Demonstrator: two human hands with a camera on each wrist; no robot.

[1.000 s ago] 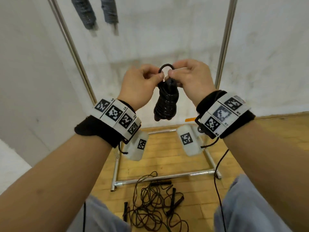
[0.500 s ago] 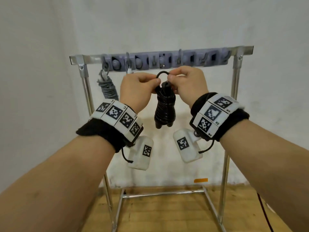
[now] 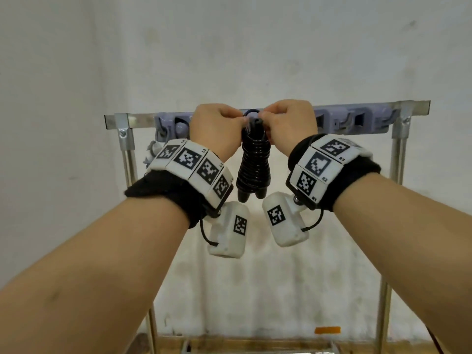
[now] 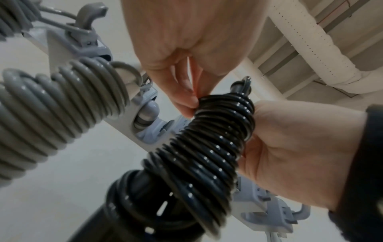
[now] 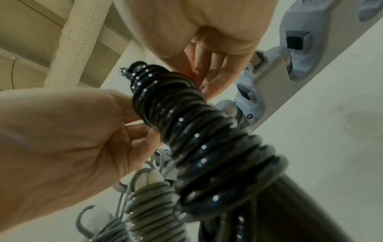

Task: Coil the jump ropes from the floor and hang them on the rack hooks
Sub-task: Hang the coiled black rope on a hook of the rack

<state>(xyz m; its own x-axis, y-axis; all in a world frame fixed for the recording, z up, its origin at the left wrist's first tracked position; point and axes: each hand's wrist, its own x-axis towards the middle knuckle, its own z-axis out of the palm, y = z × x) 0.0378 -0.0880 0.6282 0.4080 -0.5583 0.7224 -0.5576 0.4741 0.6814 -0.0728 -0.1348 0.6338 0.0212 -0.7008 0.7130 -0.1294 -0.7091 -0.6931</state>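
A black jump rope [image 3: 252,169] is wound tightly round its two handles and hangs upright between my hands. Its small top loop [image 3: 251,112] sits right in front of the grey hook strip [image 3: 357,121] on the rack's top bar [image 3: 413,107]. My left hand [image 3: 237,121] pinches the loop from the left, and my right hand [image 3: 265,118] pinches it from the right. In the left wrist view the fingertips [image 4: 186,101] press the top coils of the black rope [image 4: 207,147]. Whether the loop is over a hook is hidden behind my hands.
A grey coiled rope [image 4: 51,106] hangs from a hook [image 4: 89,14] at the strip's left end, close beside my left wrist. It also shows in the right wrist view as grey coils [image 5: 151,204]. Bare hooks [image 3: 344,122] continue to the right. Steel posts [image 3: 397,159] flank the rack.
Both hands have lifted the black rope from below the hook strip up in front of it. My view rose from the floor ropes to the rack top.
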